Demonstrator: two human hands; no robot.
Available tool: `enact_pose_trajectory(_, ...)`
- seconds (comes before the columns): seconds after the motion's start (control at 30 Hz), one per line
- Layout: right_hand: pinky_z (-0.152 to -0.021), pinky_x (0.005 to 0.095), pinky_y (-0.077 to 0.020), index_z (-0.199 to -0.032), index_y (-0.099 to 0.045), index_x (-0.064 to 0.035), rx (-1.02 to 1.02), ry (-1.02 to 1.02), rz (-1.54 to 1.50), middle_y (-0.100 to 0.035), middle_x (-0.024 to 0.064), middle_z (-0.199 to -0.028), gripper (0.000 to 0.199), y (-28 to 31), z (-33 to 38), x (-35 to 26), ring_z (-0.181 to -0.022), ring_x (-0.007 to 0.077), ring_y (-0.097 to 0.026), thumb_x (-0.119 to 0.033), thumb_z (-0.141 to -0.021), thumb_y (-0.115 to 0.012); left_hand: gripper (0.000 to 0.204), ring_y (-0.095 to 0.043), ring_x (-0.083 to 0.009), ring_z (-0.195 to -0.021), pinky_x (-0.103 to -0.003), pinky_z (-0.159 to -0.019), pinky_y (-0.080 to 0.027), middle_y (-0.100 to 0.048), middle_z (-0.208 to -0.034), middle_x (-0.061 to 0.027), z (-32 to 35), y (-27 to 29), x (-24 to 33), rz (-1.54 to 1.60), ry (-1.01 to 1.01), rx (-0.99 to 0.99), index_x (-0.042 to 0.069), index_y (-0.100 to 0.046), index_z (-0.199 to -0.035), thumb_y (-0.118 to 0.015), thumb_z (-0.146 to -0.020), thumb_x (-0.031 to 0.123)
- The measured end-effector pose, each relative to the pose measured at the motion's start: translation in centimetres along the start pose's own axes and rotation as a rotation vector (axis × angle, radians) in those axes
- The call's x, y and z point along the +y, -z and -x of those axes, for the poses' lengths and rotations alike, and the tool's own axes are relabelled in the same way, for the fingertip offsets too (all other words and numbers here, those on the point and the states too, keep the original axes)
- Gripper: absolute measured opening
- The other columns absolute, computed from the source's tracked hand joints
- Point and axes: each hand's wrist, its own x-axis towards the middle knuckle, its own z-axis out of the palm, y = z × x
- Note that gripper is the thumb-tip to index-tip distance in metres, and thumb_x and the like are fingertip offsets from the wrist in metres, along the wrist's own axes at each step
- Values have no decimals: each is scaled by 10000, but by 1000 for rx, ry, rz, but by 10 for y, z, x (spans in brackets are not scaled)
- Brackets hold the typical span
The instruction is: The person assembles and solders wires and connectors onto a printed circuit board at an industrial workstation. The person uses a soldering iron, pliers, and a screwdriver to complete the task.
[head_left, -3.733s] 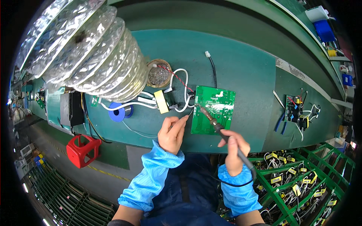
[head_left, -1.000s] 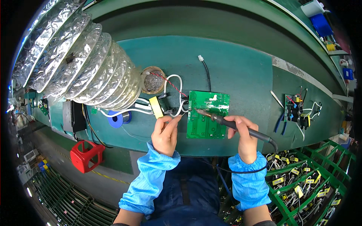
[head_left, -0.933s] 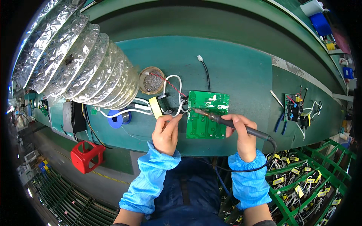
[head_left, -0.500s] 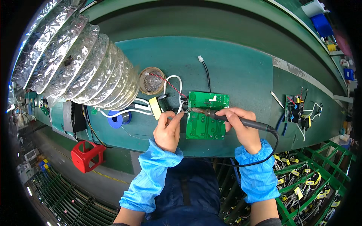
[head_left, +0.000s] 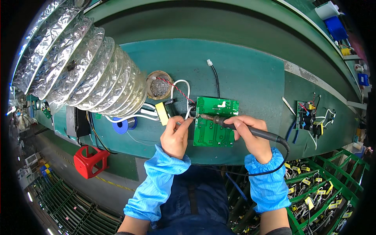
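Green rectangular circuit board (head_left: 215, 135) lies on the green tabletop (head_left: 258, 90), ahead of the hands. Black-handled soldering iron (head_left: 268, 136) is held in closed grip by right hand (head_left: 256, 141), aimed at board's left edge. Left hand (head_left: 174, 139): grip nearly closed, contents can't be told. Iron best kept steady, left fingers clear.

No legible text, marks on green circuit board (head_left: 215, 135) unreadable, yellow-faced parts (head_left: 309, 203) too small to read

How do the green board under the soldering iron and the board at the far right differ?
The green board shows a mostly flat face, while the far-right board shows raised components. The soldering iron is over the green board; the far-right board is untouched. Both lie on the bench.
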Motion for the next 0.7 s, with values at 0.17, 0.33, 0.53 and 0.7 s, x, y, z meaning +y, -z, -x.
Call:
enact_pose_trajectory(0.17, -458, 218, -379, -865, -657, -10, 12, -29, 5, -514, 24, -506, 171, -2, 7, 3, -483, 69, -493, -98, -829, -515, 292, -464, -136, -547, -253, -518, -405, -478, -805, -47, -3, 5, 0, 15, -2, 40, 75, -648, -941, -585, -701, -78)
enact_pose_trajectory(0.33, -482, 219, -385, -878, -648, 8, 89, -76, -127, -551, 43, -563, 207, 4, 16, 3, -514, 80, -506, -129, -846, -496, 285, -472, -141, -554, -253, -524, -409, -481, -800, -47, -7, 6, 3, 2, 1, 33, 81, -650, -937, -587, -706, -73)
enact_pose_trajectory(0.53, -508, 226, -394, -882, -641, 20, 137, -80, -141, -566, 55, -594, 221, -1, 21, 5, -542, 90, -517, -132, -852, -483, 277, -487, -151, -569, -252, -529, -410, -479, -795, -59, -3, 7, 2, -15, 20, 19, 81, -650, -935, -583, -717, -75)
enact_pose_trajectory(0.7, -523, 229, -409, -881, -639, 23, 201, -4, -108, -580, 69, -613, 214, -9, 42, 0, -552, 105, -539, -120, -846, -484, 294, -513, -162, -590, -254, -529, -413, -480, -787, -71, 25, 24, -3, 47, 23, -55, 77, -652, -925, -587, -697, -97)
